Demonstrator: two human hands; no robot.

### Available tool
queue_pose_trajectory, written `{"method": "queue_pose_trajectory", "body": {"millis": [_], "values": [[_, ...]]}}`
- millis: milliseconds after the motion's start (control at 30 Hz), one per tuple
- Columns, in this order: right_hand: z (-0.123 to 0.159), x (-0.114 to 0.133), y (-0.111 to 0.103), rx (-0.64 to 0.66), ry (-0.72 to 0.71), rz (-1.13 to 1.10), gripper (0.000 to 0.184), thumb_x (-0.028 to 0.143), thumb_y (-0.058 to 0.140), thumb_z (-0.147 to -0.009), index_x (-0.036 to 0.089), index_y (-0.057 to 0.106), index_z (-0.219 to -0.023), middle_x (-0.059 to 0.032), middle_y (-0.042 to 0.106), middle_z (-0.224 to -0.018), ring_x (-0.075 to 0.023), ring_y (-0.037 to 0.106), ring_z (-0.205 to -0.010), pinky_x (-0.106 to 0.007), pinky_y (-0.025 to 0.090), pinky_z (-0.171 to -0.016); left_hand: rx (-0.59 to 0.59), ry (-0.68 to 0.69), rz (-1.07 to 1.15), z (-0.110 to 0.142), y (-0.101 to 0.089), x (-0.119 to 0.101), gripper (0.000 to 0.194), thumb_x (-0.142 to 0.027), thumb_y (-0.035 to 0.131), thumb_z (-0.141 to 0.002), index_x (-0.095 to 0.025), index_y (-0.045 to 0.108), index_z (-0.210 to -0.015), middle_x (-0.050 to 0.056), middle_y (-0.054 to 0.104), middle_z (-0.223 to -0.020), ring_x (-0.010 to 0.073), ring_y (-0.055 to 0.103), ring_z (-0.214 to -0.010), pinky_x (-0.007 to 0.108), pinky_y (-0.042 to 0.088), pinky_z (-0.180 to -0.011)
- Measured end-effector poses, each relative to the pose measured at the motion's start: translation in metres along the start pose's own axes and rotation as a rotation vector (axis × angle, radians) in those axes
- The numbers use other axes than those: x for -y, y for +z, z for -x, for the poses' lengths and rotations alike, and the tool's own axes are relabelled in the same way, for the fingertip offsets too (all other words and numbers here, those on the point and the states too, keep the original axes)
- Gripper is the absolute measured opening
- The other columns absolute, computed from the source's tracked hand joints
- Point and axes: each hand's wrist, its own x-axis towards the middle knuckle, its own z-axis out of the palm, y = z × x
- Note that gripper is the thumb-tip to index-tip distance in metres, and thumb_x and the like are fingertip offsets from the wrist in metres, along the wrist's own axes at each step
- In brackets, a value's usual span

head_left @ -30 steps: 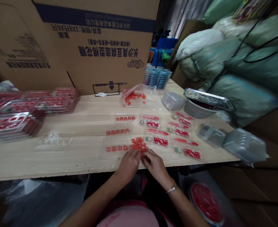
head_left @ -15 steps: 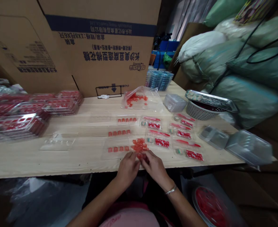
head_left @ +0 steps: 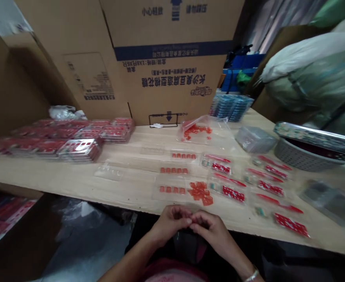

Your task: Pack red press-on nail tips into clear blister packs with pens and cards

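My left hand and my right hand meet fingertip to fingertip just off the table's front edge. Both are pinched closed; whatever lies between the fingertips is too small or hidden to make out. Right beyond them on the table is a loose pile of small orange-red translucent pieces. To its left, a clear plastic tray holds a row of small red pieces. Two more such rows lie behind it. At the right, several clear trays carry red plastic knives and red white-dotted packets.
Stacks of filled red trays stand at the left, near a clear tray. A large carton closes off the back. A bag of red pieces, clear containers and a grey basket line the back and right.
My hands have drawn back from the pile to beyond the table edge, fingertips together. The view has swung left, bringing an open box at the lower left into sight.
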Motion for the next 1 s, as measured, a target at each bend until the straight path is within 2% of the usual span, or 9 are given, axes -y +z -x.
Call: {"method": "queue_pose_trajectory", "body": {"millis": [200,300,367,433,533,633,733,867,1000], "values": [[-0.003,0.028,0.019,0.26,-0.024,-0.003,0.006,0.023,0.058,-0.077,0.02,0.061,-0.073,0.0004,0.061,-0.068,-0.013,0.051,-0.063,-0.023,0.039,-0.058,0.126,-0.235,0.165,0.037,-0.028,-0.016,0.039,-0.043,0.084,-0.052,-0.014,0.062,-0.064,-0.004,0.055,-0.055,0.0053,0.043,-0.049,0.02,0.029,-0.05],[-0.009,0.034,0.031,0.347,0.008,-0.15,0.009,0.028,0.059,-0.076,0.019,0.058,-0.073,0.0011,0.06,-0.066,-0.0111,0.05,-0.058,-0.022,0.039,-0.055,0.265,-0.231,0.153,0.046,-0.04,-0.016,0.044,-0.051,0.081,-0.054,-0.014,0.061,-0.065,-0.003,0.055,-0.056,0.0057,0.043,-0.049,0.02,0.027,-0.05],[-0.013,0.033,0.039,0.323,0.013,-0.234,0.012,0.03,0.058,-0.077,0.019,0.055,-0.072,0.0022,0.057,-0.063,-0.0104,0.05,-0.056,-0.021,0.04,-0.054,0.246,-0.192,0.186,0.048,-0.045,-0.014,0.044,-0.052,0.079,-0.058,-0.013,0.061,-0.067,-0.003,0.055,-0.057,0.0054,0.042,-0.05,0.019,0.028,-0.05],[-0.016,0.034,0.045,0.197,-0.074,-0.21,0.006,0.024,0.058,-0.076,0.019,0.055,-0.079,0.0008,0.06,-0.072,-0.0122,0.055,-0.065,-0.023,0.045,-0.061,0.137,-0.155,0.277,0.047,-0.047,-0.012,0.04,-0.049,0.078,-0.063,-0.013,0.059,-0.065,-0.003,0.052,-0.056,0.0046,0.041,-0.05,0.018,0.028,-0.051],[-0.023,0.04,0.049,0.065,-0.313,-0.061,0.021,0.012,0.06,-0.073,0.02,0.058,-0.092,-0.0033,0.062,-0.095,-0.0156,0.059,-0.09,-0.028,0.047,-0.082,-0.024,-0.136,0.376,0.041,-0.048,-0.01,0.039,-0.049,0.077,-0.065,-0.014,0.057,-0.064,-0.004,0.048,-0.056,0.0044,0.041,-0.05,0.017,0.032,-0.052],[-0.045,0.047,0.051,0.064,-0.443,0.106,0.013,0.01,0.06,-0.077,0.02,0.06,-0.085,-0.0011,0.064,-0.087,-0.0144,0.06,-0.086,-0.026,0.047,-0.079,-0.204,-0.031,0.078,0.035,-0.055,-0.012,0.043,-0.058,0.065,-0.071,-0.015,0.061,-0.07,-0.001,0.054,-0.06,0.0093,0.049,-0.053,0.022,0.04,-0.053],[-0.085,0.048,0.055,0.035,-0.438,0.383,0.006,0.013,0.061,-0.081,0.019,0.062,-0.082,-0.0011,0.065,-0.083,-0.0136,0.061,-0.081,-0.024,0.046,-0.074,-0.427,0.142,-0.315,0.028,-0.069,-0.016,0.041,-0.055,0.053,-0.079,-0.016,0.065,-0.082,0.005,0.063,-0.072,0.0164,0.059,-0.066,0.027,0.046,-0.06],[-0.13,0.04,0.065,0.058,-0.42,0.662,0.006,0.014,0.061,-0.084,0.016,0.065,-0.08,-0.0034,0.067,-0.079,-0.0153,0.062,-0.076,-0.024,0.043,-0.069,-0.616,0.275,-0.659,0.025,-0.107,-0.027,0.027,-0.043,0.057,-0.076,-0.019,0.066,-0.086,0.006,0.066,-0.085,0.0219,0.061,-0.082,0.032,0.049,-0.069],[-0.135,0.032,0.069,0.078,-0.435,0.68,0.008,0.013,0.062,-0.083,0.017,0.066,-0.079,-0.0019,0.068,-0.077,-0.0149,0.061,-0.073,-0.024,0.041,-0.067,-0.8,0.302,-1.0,0.026,-0.165,-0.049,0.021,-0.033,0.052,-0.075,-0.02,0.063,-0.086,0.012,0.065,-0.102,0.029,0.056,-0.104,0.045,0.043,-0.092]]}}
